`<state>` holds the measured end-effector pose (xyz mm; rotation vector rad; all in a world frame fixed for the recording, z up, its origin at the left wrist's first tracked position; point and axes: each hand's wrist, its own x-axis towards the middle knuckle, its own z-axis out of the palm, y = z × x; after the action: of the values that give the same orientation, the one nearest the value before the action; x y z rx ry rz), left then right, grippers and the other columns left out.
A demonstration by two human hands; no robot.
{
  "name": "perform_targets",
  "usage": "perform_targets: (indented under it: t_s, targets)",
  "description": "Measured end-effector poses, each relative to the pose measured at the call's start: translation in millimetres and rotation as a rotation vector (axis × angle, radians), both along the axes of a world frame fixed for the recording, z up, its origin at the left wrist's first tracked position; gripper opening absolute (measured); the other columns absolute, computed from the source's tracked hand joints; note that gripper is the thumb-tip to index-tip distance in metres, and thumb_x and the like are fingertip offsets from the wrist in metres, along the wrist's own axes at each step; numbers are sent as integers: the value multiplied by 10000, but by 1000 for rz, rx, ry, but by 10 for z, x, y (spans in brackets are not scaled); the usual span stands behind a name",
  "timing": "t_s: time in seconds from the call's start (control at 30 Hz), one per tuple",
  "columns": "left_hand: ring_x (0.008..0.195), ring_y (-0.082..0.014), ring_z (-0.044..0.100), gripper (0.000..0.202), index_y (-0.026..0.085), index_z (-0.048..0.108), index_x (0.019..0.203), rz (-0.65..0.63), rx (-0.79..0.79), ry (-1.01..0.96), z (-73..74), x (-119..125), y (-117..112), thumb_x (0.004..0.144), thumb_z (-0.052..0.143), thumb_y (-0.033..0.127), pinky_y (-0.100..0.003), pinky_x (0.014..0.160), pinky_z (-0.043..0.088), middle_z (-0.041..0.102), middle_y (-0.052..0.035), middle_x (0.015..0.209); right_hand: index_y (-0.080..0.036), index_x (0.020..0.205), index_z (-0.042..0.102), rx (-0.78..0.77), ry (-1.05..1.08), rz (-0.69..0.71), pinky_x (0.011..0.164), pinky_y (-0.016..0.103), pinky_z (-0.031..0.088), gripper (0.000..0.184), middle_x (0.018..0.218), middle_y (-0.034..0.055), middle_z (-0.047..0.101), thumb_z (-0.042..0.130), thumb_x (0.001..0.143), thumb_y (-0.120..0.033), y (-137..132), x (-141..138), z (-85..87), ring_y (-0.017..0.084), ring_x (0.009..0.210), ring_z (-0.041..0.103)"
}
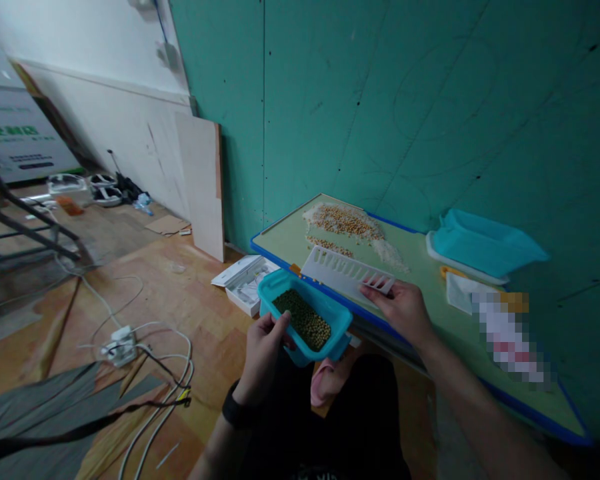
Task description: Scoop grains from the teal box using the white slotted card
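Observation:
My left hand (263, 353) is closed on the near rim of a teal plastic tub (337, 323) filled with green beans (304, 319). It holds the tub just off the table's front edge. My right hand (403, 308) grips one end of a white slotted scraper (343, 272) that lies tilted on the green tabletop (425, 267), its other end over the tub. Beyond the scraper lie piles of yellow beans (345, 220) and white grains (389, 252).
A teal tray (485, 243) rests on a white lid against the teal wall at right, with a white cloth (461, 290) before it. An open white box (245, 283), cables and a power strip (120, 345) lie on the wooden floor at left. A board leans on the wall.

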<state>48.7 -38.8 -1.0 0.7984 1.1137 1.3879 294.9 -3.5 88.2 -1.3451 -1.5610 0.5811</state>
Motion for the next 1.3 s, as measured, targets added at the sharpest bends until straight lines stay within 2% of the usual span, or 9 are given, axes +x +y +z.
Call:
perform_targets:
  t_s: [0.2,0.43,0.57,0.67,0.77,0.83,0.93,1.07,1.3]
  targets:
    - [395,-134,558,497,192,575,597,-10,0,14,-24,4,9,698,808,620,-235,451,434,603,3,431,-217,779,791,65,-34,-27,731,351,602,248,795,52,791,771,774,-464,-126,64,3,259,763,751]
    - [429,-133,577,506,190,575,603,-25,2,-33,-59,69,-55,714,807,626,-231,460,456,620,7,467,-175,786,789,226,-189,-277,644,327,584,295,763,68,792,750,786,-468,49,391,156,275,736,762]
    - [441,-137,595,516,183,595,608,-60,31,7,-47,103,-67,723,794,646,-237,479,471,648,-8,487,-178,847,788,346,-357,-224,622,286,573,250,797,74,799,690,887,-405,-92,177,61,243,707,766]
    - [428,-144,596,538,191,578,572,-70,43,38,-19,106,-61,703,796,665,-240,471,462,643,-14,459,-179,961,782,506,-501,-106,726,262,591,168,878,73,809,628,936,-239,-187,-121,-57,204,741,775]
    - [422,-141,593,547,192,574,556,-57,40,57,-17,96,-56,689,801,672,-236,468,453,646,-19,454,-172,1167,731,601,-602,12,852,229,583,327,1068,70,798,531,931,-67,-193,-353,-137,166,897,778]
    - [422,-138,592,541,190,580,563,-54,35,56,-37,91,-55,694,800,667,-231,467,446,652,-21,461,-175,1288,670,602,-678,89,912,225,571,457,1174,62,771,485,907,-4,-178,-433,-154,150,994,762]
    - [419,-136,588,531,192,574,570,-60,27,30,-70,89,-57,705,802,651,-228,458,437,650,-18,463,-187,1340,634,544,-788,131,960,243,563,557,1258,51,737,457,862,40,-176,-447,-141,148,1077,738]
    - [414,-135,578,525,196,563,562,-55,31,24,-83,86,-58,709,807,638,-230,452,432,639,-11,454,-174,1323,644,466,-881,59,884,222,583,547,1254,57,738,471,846,33,-226,-356,-114,152,1027,753]
    - [446,-138,589,513,188,581,583,-72,27,24,-104,76,-64,732,791,631,-230,472,444,644,-15,482,-164,1308,649,438,-1027,-30,801,215,580,542,1254,63,738,494,826,28,-317,-189,-129,162,999,759]
